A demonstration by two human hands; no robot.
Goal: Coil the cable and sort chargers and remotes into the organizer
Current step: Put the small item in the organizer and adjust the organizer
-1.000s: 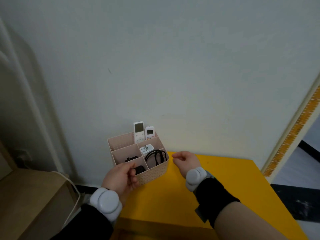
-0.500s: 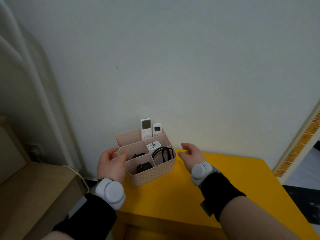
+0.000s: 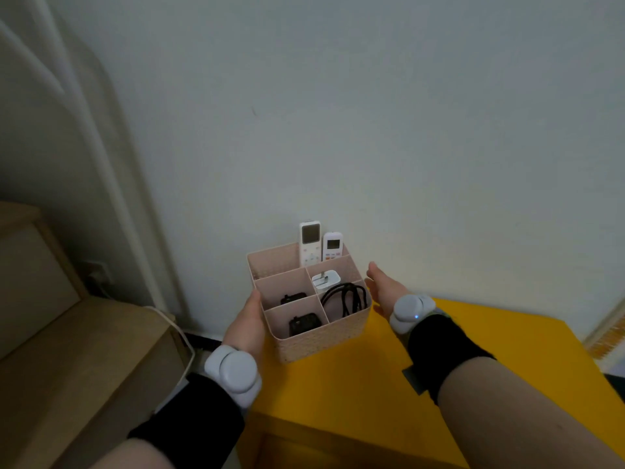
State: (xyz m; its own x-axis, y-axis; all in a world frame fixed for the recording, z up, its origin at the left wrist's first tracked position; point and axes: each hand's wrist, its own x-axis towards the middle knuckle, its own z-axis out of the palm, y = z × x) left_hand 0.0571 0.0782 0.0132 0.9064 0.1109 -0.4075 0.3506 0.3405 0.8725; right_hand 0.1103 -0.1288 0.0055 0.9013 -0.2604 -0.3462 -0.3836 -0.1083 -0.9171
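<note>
Organizer (image 3: 321, 340) between hands: left hand (image 3: 247, 323) flat against its wall; right hand (image 3: 382, 289) open, empty, just beside.

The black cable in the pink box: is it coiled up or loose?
Coiled. The black cable sits as a bundle of loops inside the front right compartment of the organizer, with no end trailing over the rim.

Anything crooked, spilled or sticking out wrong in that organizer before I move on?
Nothing stands out. Both remotes stand upright in the organizer's back compartment, the white charger, the black chargers and the coiled cable sit inside. It rests near the yellow table's corner.
</note>
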